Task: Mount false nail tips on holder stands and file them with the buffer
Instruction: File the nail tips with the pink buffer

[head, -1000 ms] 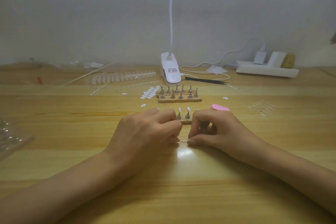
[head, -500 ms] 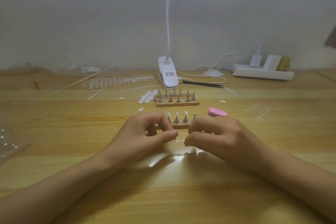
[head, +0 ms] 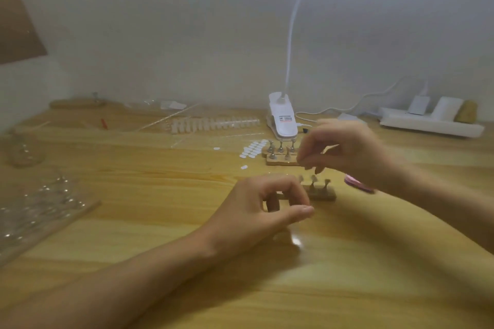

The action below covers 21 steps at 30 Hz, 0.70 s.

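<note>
Far left: clear plastic packaging lies flat on the wooden table. Toward the rear, a strip of false nail tips lies along the table, with a sheet of white adhesive dots to its right and nearer the camera.

Centre: a white clip lamp stands at the rear. Just in front of it sits the far holder stand, a wooden block carrying metal pegs. The near holder stand sits closer to the camera.

Left hand: raised slightly off the table, directly in front of the near holder stand and covering its left end. Thumb and forefinger are curled toward each other in a narrow pinch, but motion blur hides whether anything lies between them.

Right hand: raised above the table, covering the right end of the far holder stand. Its fingertips are bunched and point down. Contents cannot be told.

The pink buffer lies on the table beneath the right wrist, partly hidden. Far right, at the rear: a white power strip.
</note>
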Motion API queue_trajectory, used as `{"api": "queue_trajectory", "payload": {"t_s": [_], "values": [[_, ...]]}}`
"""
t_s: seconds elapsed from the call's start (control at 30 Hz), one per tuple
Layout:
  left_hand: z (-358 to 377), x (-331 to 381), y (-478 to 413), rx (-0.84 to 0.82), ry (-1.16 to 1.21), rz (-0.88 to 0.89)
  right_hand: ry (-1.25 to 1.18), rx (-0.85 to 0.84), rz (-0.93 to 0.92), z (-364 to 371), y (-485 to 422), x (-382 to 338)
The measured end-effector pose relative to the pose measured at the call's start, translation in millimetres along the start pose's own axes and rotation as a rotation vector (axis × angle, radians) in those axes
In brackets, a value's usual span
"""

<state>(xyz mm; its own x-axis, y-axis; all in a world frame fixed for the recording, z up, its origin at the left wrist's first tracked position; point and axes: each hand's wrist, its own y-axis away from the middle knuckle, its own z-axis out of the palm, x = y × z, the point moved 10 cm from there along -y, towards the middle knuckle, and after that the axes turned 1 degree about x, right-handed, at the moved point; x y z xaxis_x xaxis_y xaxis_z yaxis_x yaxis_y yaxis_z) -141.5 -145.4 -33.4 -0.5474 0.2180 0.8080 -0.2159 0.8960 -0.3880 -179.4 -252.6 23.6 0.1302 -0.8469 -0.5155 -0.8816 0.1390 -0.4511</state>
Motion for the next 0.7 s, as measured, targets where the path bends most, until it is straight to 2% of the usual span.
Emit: {"api": "queue_trajectory", "payload": {"t_s": [0.17, 0.3, 0.43, 0.53, 0.7], "values": [[-2, -1, 2, -0.011, 0.018, 0.015, -0.129, -0.025, 0.172, 31, -92, 16], [-3, -3, 5, -0.027, 0.054, -0.01, 0.186, -0.106, 0.246, 52, -119, 37], [-5, -2, 3, -0.018, 0.064, -0.006, 0.211, -0.023, 0.235, 16, -77, 47], [-6, -3, 1, 0.006, 0.059, -0.023, 0.192, 0.046, 0.299, -24, -27, 67], [-11, -6, 0, 0.056, 0.082, -0.069, 0.215, -0.082, 0.452, -29, 45, 103]]}}
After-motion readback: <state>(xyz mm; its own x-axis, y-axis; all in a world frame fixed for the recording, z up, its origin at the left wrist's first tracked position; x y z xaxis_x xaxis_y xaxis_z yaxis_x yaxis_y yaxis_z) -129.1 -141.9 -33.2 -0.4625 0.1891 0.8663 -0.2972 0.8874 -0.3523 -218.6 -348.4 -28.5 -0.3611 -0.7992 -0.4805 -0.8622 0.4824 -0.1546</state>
